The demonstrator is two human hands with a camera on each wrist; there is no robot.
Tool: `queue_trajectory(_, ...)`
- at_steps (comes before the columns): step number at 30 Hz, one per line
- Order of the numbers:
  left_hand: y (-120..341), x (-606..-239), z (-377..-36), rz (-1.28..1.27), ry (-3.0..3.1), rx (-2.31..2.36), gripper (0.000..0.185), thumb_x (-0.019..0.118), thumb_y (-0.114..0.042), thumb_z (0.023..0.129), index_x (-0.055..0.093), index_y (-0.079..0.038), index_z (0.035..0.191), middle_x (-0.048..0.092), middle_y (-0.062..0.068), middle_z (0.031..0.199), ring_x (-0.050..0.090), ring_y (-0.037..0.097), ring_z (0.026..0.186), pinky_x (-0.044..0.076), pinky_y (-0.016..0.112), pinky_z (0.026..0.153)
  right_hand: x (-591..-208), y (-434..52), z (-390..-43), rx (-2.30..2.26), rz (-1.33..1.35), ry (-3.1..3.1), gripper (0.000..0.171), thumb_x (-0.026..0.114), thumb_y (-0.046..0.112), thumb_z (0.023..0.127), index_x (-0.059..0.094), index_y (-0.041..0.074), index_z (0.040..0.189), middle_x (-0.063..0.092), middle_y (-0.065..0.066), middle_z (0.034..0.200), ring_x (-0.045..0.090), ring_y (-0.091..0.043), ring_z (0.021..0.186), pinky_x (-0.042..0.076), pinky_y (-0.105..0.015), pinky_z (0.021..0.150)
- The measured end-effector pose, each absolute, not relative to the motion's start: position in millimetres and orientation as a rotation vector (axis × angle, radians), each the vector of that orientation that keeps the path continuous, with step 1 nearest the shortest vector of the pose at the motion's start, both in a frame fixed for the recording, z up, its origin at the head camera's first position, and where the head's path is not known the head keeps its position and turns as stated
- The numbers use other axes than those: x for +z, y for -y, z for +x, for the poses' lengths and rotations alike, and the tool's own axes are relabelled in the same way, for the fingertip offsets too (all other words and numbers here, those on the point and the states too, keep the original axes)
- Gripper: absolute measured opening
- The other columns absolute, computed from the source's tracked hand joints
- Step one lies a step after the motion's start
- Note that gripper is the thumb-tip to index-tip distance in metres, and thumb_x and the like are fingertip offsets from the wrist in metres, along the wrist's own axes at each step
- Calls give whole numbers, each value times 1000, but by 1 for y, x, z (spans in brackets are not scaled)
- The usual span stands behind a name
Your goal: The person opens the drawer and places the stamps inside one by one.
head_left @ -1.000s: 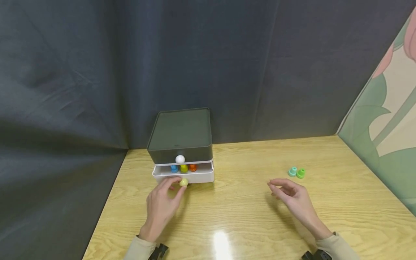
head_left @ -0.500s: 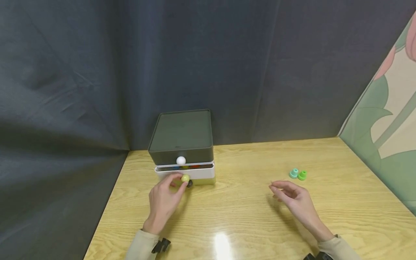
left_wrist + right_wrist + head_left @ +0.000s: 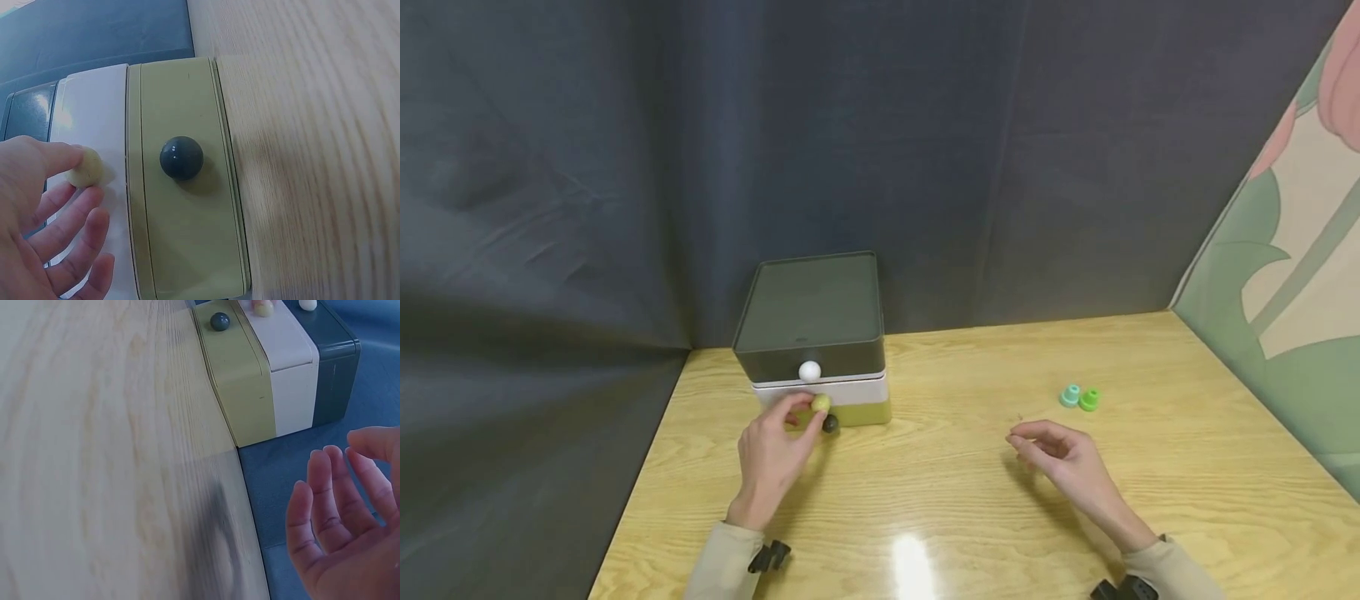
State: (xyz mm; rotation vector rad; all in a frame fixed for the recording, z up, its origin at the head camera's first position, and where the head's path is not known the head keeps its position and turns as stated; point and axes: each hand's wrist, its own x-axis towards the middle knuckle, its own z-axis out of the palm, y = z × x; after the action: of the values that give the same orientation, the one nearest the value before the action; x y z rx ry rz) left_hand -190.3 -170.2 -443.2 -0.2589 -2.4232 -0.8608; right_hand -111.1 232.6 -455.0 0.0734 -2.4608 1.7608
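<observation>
No legible writing on drawer box (image 3: 808, 317)

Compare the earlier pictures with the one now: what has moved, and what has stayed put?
The white middle drawer has slid back into the box, hiding the coloured pieces inside. The left hand pushed it in, fingertips staying at its yellow knob. The right hand stays loosely open above the table, and the two green caps lie where they were.
</observation>
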Motion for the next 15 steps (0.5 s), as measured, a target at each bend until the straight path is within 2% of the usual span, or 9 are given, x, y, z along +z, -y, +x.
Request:
queue_trajectory(10, 170, -443, -194, -240, 2444, -878, 26, 89, -34, 87, 80, -21, 108, 83, -6, 97, 75, 16, 79, 53, 41, 64, -457, -230, -112, 1734, 89, 2486, 21, 71, 15, 103, 76, 2, 118, 81, -2, 109, 75, -11, 85, 62, -29, 76)
queue_trajectory(15, 171, -443, -194, -239, 2458, -875, 26, 87, -36, 89, 80, -21, 108, 83, -6, 98, 75, 17, 78, 53, 41, 64, -456, -230, -112, 1733, 85, 2486, 21, 72, 15, 103, 76, 2, 118, 81, -3, 109, 75, -10, 87, 62, -29, 76)
